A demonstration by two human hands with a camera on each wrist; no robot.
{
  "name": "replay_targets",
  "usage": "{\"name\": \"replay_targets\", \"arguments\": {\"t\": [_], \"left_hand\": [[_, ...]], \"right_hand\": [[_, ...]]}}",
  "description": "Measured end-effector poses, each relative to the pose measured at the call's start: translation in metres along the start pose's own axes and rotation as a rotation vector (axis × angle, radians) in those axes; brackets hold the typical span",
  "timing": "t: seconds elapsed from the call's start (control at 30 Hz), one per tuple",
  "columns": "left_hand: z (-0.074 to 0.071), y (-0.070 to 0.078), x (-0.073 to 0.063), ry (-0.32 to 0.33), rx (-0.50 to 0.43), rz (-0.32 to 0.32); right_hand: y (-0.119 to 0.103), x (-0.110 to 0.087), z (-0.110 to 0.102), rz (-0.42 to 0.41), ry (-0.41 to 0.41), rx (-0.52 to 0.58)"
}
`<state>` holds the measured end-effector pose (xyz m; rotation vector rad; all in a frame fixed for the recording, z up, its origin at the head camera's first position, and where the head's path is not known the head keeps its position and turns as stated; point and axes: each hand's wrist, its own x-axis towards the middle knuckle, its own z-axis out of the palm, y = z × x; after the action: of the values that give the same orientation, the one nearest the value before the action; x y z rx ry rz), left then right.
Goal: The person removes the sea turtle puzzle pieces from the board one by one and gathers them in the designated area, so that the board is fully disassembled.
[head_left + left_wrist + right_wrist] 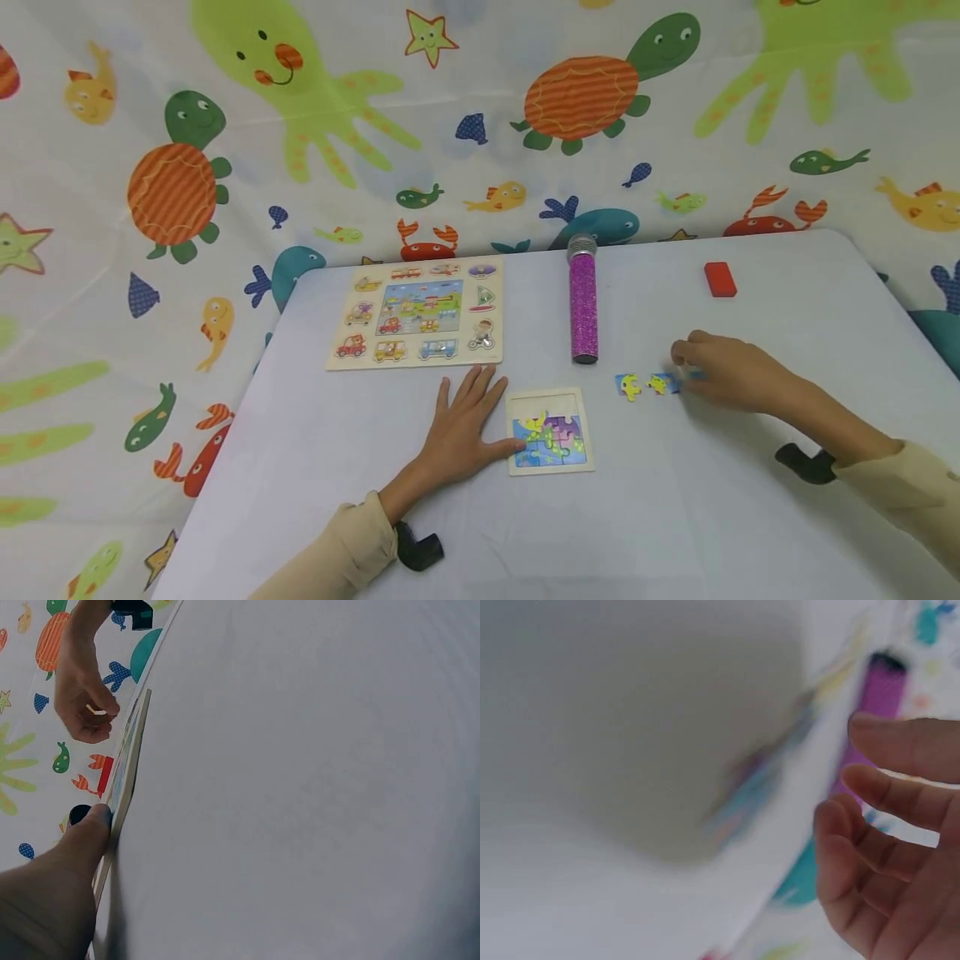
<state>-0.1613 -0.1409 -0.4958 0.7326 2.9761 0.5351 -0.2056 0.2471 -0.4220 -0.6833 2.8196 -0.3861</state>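
Note:
A small wooden jigsaw tray [550, 397] lies mid-table, its lower part filled with colourful pieces and its top strip bare wood. My left hand [465, 433] rests beside it with fingers spread, the thumb on the tray's left side. To the right of the tray lie two loose jigsaw pieces, one with yellow [628, 386] and another blue and yellow [663, 383]. Over a blue jigsaw piece [696, 375], partly hidden, hovers my right hand [731, 371]. The right wrist view shows that hand's fingers loosely bent, thumb and forefinger apart, nothing visible between them.
Behind the left hand lies a larger wooden vehicle puzzle board [420, 364]. A glittery pink microphone [583, 308] lies beyond the small tray, and a red block [721, 279] sits at the back right. A patterned sea-creature cloth [465, 200] hangs behind the white table [637, 525].

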Motion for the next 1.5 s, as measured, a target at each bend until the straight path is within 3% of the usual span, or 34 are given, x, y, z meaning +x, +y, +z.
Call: {"name": "replay_targets", "arguments": {"t": [0.13, 0.27, 0.5, 0.77, 0.93, 1.23, 1.5], "left_hand": [[0.000, -0.001, -0.001, 0.007, 0.001, 0.010], [0.000, -0.001, -0.001, 0.007, 0.001, 0.011], [0.001, -0.001, 0.000, 0.000, -0.004, 0.017], [-0.001, -0.001, 0.000, 0.002, 0.003, 0.024], [-0.003, -0.001, 0.000, -0.009, 0.014, 0.033], [-0.003, -0.001, -0.001, -0.032, 0.033, 0.052], [-0.002, -0.001, -0.002, -0.025, 0.035, 0.046]], "right_hand": [[-0.049, 0.009, 0.005, -0.157, 0.034, 0.019], [-0.089, 0.026, 0.023, -0.305, -0.024, 0.095], [-0.118, 0.052, 0.054, -0.396, -0.083, 0.178], [-0.119, 0.056, 0.071, -0.395, -0.055, 0.279], [-0.120, 0.060, 0.073, -0.350, -0.065, 0.372], [-0.126, 0.063, 0.074, -0.243, -0.081, 0.396], [-0.126, 0.066, 0.078, -0.257, -0.065, 0.416]]}}
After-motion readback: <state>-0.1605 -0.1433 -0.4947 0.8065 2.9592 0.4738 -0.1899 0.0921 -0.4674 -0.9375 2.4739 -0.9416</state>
